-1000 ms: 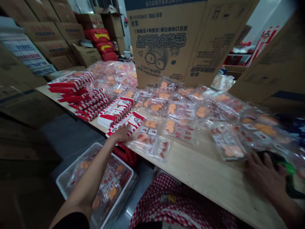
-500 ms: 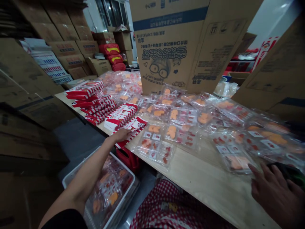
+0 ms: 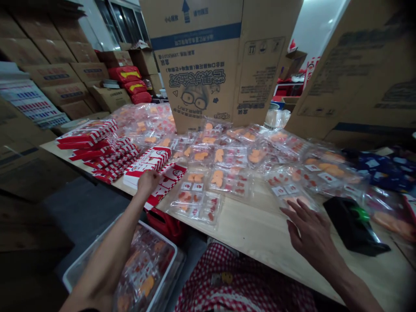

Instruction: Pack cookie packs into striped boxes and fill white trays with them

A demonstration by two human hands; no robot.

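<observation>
Head view: at the left of the wooden table (image 3: 260,247), stacks of red-and-white striped cartons (image 3: 94,141) lie close to the front edge. Below that edge sits a white plastic crate (image 3: 159,235) holding sealed packs, with a red plastic object (image 3: 164,225) just beside it, partly hidden under the table.

My left hand (image 3: 148,182) lies on a flat striped carton (image 3: 170,182), its fingers curved down over the carton's near part. I cannot tell whether I am gripping it or only pressing on it. The carton's long axis runs diagonally, away from me and to the right, and its near end reaches the front edge. This hand is much nearer to it than my right hand is.

Bare wood runs along the front edge to the right of the carton, in front of a clear bag of orange and red pieces (image 3: 195,201). My right hand (image 3: 308,229) is open, fingers spread, just short of another clear bag (image 3: 290,193), with a black device with a green part (image 3: 349,225) just to its right.
</observation>
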